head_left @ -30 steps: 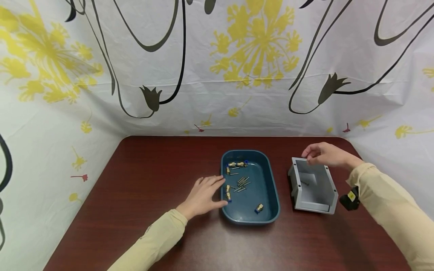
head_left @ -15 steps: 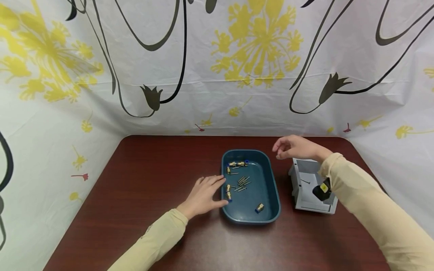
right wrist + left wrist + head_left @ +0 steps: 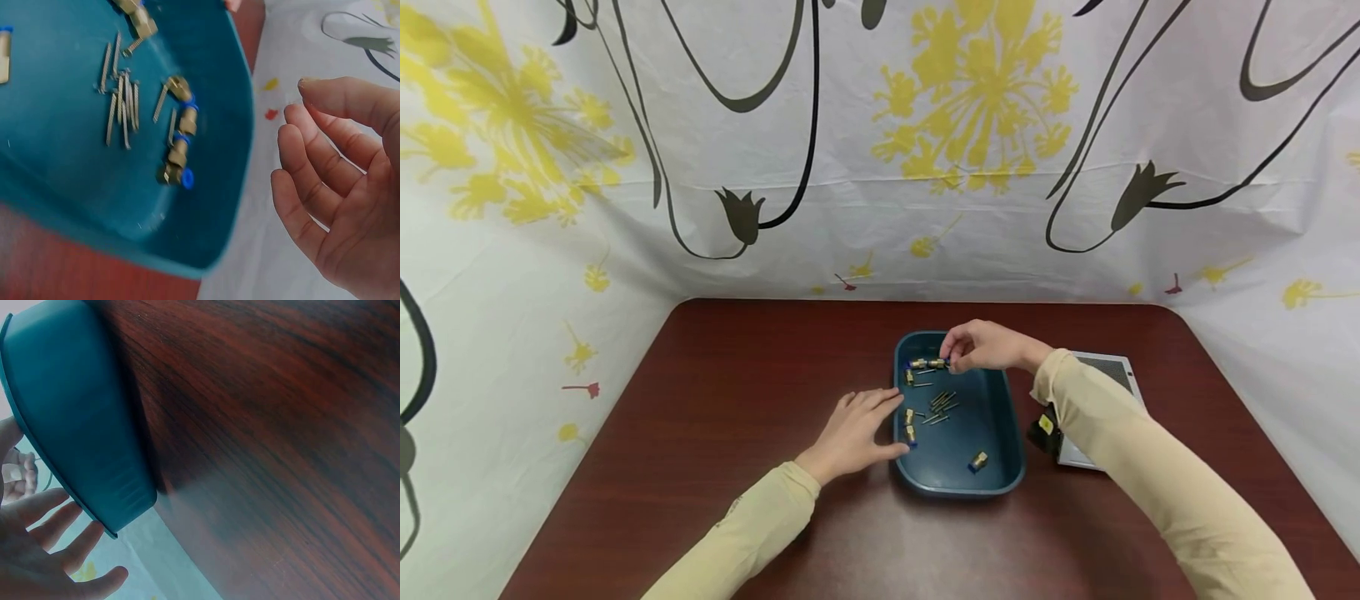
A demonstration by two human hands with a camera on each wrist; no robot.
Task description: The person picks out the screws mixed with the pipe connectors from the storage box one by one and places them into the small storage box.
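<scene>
A blue tray (image 3: 992, 417) holds brass push-in fittings with blue collars and several thin screws (image 3: 940, 404). My left hand (image 3: 853, 435) touches the tray's left rim with spread fingers; the left wrist view shows the fingertips against the tray wall (image 3: 75, 406). Over the far right part of the tray is my right hand (image 3: 992, 345), close to the row of fittings (image 3: 181, 140). In the right wrist view its fingers are loosely bent, thumb apart from them, holding nothing. One fitting (image 3: 978, 462) lies alone near the tray's front.
A grey open box (image 3: 1077, 455) stands right of the tray, mostly hidden behind my right sleeve (image 3: 1120, 433). The dark red wooden table (image 3: 760, 358) runs back to a patterned white cloth (image 3: 820, 150).
My right hand has moved left from above the grey box to over the tray's far end. The left hand has stayed at the tray's rim.
</scene>
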